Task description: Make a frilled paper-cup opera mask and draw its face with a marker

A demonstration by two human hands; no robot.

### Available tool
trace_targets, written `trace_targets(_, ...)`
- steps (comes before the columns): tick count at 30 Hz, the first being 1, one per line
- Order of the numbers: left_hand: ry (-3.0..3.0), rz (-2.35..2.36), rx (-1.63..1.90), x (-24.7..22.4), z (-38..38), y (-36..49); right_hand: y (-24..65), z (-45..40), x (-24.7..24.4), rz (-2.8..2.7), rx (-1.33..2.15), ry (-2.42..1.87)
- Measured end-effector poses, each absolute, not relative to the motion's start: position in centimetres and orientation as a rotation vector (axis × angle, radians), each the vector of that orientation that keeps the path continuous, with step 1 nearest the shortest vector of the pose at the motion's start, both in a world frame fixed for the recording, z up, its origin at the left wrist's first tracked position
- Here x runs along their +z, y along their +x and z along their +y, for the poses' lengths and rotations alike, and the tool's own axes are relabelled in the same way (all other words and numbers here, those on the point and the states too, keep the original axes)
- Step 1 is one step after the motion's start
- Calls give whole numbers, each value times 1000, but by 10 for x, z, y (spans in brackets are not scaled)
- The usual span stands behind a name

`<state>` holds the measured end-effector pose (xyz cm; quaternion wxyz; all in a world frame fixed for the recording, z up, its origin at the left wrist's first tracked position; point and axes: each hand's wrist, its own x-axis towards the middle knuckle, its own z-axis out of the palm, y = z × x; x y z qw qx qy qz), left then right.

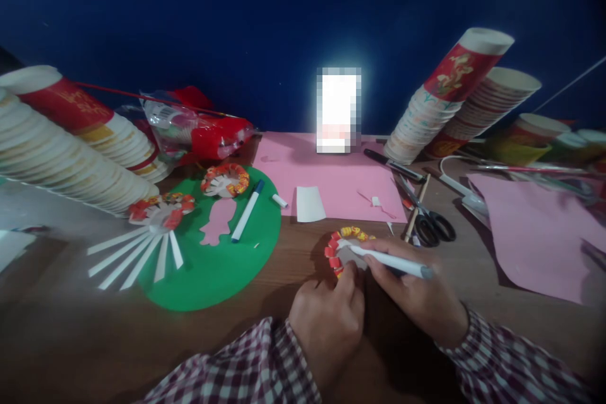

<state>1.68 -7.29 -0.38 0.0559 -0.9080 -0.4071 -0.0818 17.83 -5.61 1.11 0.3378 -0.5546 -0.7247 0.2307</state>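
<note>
A round paper piece with a curled red and yellow rim [333, 252] lies on the brown table in front of me. My left hand [331, 319] presses its near edge, fingers bent together on it. In my right hand [416, 290] is a white marker [395, 260], its tip on the pale centre of the round piece and its grey end pointing right. Part of the rim is hidden behind my fingers.
A green paper circle [189, 284] at the left bears a pink cutout [220, 218], another marker [248, 211] and curled paper pieces. Paper cup stacks [85, 145] stand left and right [426, 113]. Black scissors [428, 224], pink sheets [326, 177] and a small white paper [310, 204] lie beyond my hands.
</note>
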Motion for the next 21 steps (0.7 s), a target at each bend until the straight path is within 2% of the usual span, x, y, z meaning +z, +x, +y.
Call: trace_targets(21,-2761,-1231,-325,-7,-72,17,179,-58,15,-1930,628,-1434)
